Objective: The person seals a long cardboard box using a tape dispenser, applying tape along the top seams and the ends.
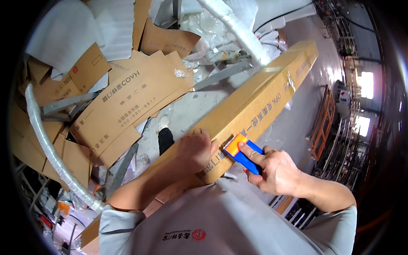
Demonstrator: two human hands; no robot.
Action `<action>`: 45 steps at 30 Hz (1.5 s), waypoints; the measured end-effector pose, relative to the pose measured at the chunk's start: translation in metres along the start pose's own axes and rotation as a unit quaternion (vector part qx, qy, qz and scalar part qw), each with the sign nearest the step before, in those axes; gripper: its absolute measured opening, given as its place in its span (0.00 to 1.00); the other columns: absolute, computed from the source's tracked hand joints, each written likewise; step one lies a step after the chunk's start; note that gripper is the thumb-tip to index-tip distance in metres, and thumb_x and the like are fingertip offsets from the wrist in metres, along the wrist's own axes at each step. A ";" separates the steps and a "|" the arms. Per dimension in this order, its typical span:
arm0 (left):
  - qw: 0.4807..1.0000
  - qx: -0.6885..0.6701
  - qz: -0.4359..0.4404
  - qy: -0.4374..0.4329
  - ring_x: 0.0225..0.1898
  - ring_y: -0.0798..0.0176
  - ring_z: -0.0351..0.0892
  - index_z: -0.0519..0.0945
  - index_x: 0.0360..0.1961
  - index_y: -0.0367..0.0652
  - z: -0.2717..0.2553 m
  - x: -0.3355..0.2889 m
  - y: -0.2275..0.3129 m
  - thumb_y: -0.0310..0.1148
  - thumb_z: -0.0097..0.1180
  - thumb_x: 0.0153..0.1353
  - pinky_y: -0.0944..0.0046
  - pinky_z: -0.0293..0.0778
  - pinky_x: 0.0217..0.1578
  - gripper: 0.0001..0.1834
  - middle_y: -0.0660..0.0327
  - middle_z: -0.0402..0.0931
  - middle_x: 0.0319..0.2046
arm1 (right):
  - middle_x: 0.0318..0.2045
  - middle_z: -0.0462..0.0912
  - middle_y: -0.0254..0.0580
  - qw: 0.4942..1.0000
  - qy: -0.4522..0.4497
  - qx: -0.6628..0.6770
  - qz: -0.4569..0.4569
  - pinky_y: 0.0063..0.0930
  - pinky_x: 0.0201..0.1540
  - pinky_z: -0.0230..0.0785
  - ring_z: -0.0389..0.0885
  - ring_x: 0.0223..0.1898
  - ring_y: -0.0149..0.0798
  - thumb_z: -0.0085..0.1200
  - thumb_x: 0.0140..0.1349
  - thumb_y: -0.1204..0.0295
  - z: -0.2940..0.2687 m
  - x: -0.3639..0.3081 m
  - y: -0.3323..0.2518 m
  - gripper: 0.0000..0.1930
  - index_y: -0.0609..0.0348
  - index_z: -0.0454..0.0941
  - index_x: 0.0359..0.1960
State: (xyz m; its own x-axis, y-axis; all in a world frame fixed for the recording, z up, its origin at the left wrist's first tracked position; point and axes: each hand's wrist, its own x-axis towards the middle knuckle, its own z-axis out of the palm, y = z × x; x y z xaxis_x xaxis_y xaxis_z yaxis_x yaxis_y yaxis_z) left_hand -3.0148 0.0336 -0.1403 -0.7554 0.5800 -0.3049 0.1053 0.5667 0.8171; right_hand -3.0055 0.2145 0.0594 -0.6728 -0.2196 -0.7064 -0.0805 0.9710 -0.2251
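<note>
A long, narrow cardboard box (pixel 250 97) runs slantwise from near my body to the far right, with clear tape across its far part. My right hand (pixel 278 170) grips a blue and orange tape dispenser (pixel 243 154), thumb on its orange top. The dispenser's toothed edge is against or just over the box's right side face. My left hand (pixel 195 148) lies on the near part of the box, fingers curled in. What those fingers hold, if anything, is hidden.
Flat printed cardboard sheets (pixel 131 102) are heaped on a metal frame at the left. A film-wrapped tube (pixel 46 140) curves past them, and another wrapped bar (pixel 238 29) stands beyond. White foam sheets (pixel 114 25) lie at the back left. Racks (pixel 340 140) line the right side.
</note>
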 end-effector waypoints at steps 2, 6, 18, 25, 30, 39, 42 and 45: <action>0.994 0.097 0.028 -0.046 0.36 0.37 0.82 0.75 0.36 0.34 0.005 -0.003 -0.006 0.39 0.52 0.69 0.42 0.78 0.35 0.15 0.40 0.79 0.34 | 0.27 0.82 0.55 1.000 -0.001 0.002 -0.004 0.46 0.37 0.80 0.82 0.32 0.55 0.57 0.54 0.68 0.004 -0.003 0.002 0.36 0.59 0.70 0.69; 0.996 0.073 0.043 -0.003 0.30 0.39 0.82 0.76 0.33 0.37 0.004 -0.002 -0.017 0.39 0.53 0.66 0.43 0.79 0.33 0.14 0.44 0.80 0.28 | 0.27 0.82 0.55 1.000 0.014 0.006 -0.021 0.47 0.36 0.80 0.82 0.31 0.57 0.58 0.54 0.68 0.019 -0.015 0.007 0.37 0.58 0.69 0.70; 0.931 0.201 0.244 0.184 0.44 0.44 0.74 0.75 0.47 0.31 0.038 -0.047 0.029 0.25 0.64 0.52 0.43 0.68 0.54 0.21 0.47 0.74 0.40 | 0.36 0.82 0.57 0.990 0.118 0.075 -0.013 0.49 0.39 0.79 0.84 0.35 0.56 0.60 0.57 0.64 0.108 -0.036 0.050 0.36 0.46 0.67 0.71; 0.950 0.237 0.172 0.108 0.52 0.44 0.72 0.72 0.49 0.29 0.068 -0.056 0.066 0.35 0.68 0.52 0.43 0.62 0.63 0.28 0.44 0.73 0.47 | 0.32 0.79 0.56 0.972 0.199 0.109 -0.056 0.47 0.34 0.78 0.82 0.33 0.53 0.63 0.56 0.64 0.185 -0.069 0.092 0.36 0.44 0.69 0.70; 0.927 0.322 0.106 0.158 0.51 0.40 0.71 0.70 0.50 0.34 0.082 -0.051 0.066 0.32 0.70 0.51 0.45 0.68 0.56 0.29 0.45 0.71 0.48 | 0.36 0.78 0.54 0.959 0.234 0.136 -0.088 0.45 0.35 0.78 0.81 0.33 0.52 0.67 0.54 0.64 0.206 -0.070 0.105 0.40 0.44 0.69 0.72; 0.902 0.394 0.123 0.125 0.56 0.37 0.71 0.67 0.60 0.27 0.092 -0.053 0.066 0.31 0.63 0.60 0.40 0.65 0.64 0.31 0.41 0.71 0.52 | 0.40 0.77 0.53 0.921 0.331 0.158 -0.132 0.47 0.38 0.78 0.83 0.35 0.51 0.69 0.53 0.60 0.276 -0.018 0.127 0.42 0.35 0.67 0.73; 0.854 0.485 0.162 0.095 0.57 0.34 0.70 0.65 0.64 0.25 0.094 -0.053 0.057 0.31 0.60 0.62 0.38 0.64 0.64 0.33 0.37 0.70 0.54 | 0.42 0.76 0.53 0.912 0.349 0.162 -0.142 0.46 0.38 0.78 0.83 0.35 0.51 0.70 0.52 0.59 0.283 -0.009 0.130 0.44 0.31 0.65 0.73; 0.845 0.506 0.159 0.065 0.58 0.33 0.68 0.64 0.65 0.25 0.094 -0.053 0.058 0.30 0.61 0.62 0.34 0.64 0.63 0.33 0.36 0.68 0.56 | 0.41 0.75 0.52 0.899 0.369 0.165 -0.167 0.45 0.40 0.79 0.83 0.33 0.51 0.69 0.54 0.58 0.297 0.011 0.134 0.45 0.30 0.62 0.75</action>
State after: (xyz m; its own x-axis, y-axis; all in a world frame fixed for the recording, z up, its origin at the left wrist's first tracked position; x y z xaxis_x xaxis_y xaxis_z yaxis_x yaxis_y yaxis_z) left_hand -2.9081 0.0906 -0.1224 -0.6418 0.7659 -0.0387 0.7666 0.6421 -0.0080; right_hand -2.8052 0.3138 -0.1779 -0.9665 -0.2522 0.0476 -0.2273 0.7549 -0.6151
